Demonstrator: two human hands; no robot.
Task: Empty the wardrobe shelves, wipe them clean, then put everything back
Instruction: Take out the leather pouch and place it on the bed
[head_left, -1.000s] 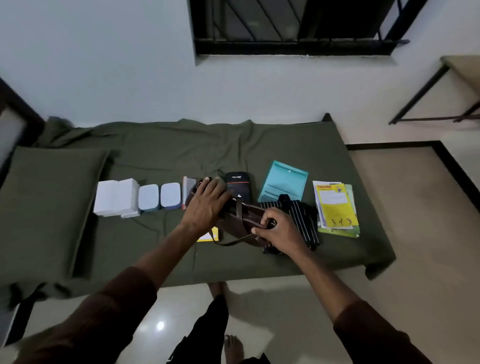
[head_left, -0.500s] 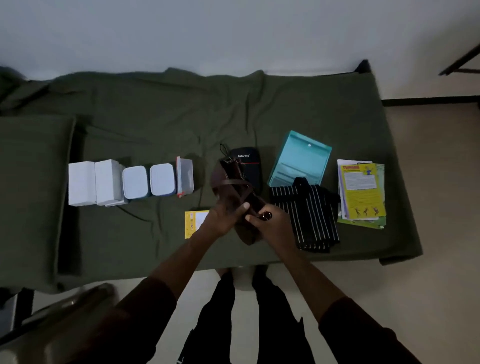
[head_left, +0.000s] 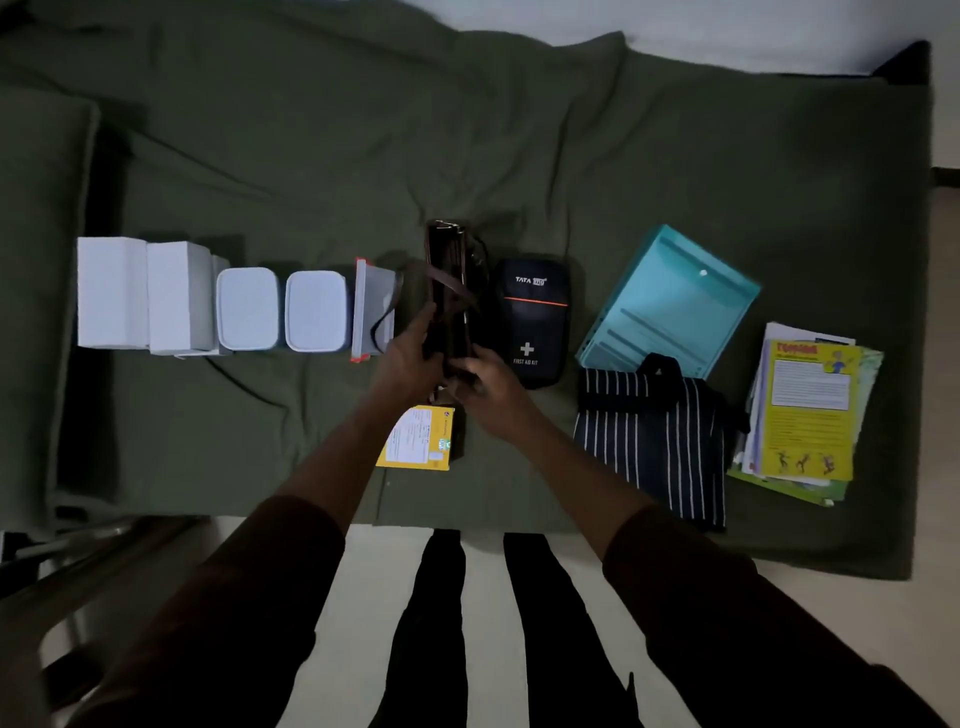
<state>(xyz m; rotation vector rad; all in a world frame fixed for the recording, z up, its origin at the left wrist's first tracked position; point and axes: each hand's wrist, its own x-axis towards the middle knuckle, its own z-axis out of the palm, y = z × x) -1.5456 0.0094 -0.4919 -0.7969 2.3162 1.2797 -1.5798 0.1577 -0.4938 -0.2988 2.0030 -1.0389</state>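
A dark brown leather bag (head_left: 451, 291) with straps stands on edge on the green bed (head_left: 519, 156), between a clear box with an orange edge (head_left: 370, 310) and a black first aid kit (head_left: 532, 319). My left hand (head_left: 410, 356) grips the bag's left side near its bottom. My right hand (head_left: 491, 382) holds the bag's lower right side. A yellow packet (head_left: 418, 439) lies just below the hands.
White boxes (head_left: 140, 293) and two pale lidded containers (head_left: 280, 309) line up to the left. On the right lie a teal folder (head_left: 670, 306), a striped black bag (head_left: 654, 441) and a stack of papers (head_left: 808, 410). A green pillow (head_left: 36, 291) sits far left.
The bag has been turned from lying flat to standing on edge, lined up with the row of items. My view has tilted down and closer to the bed.
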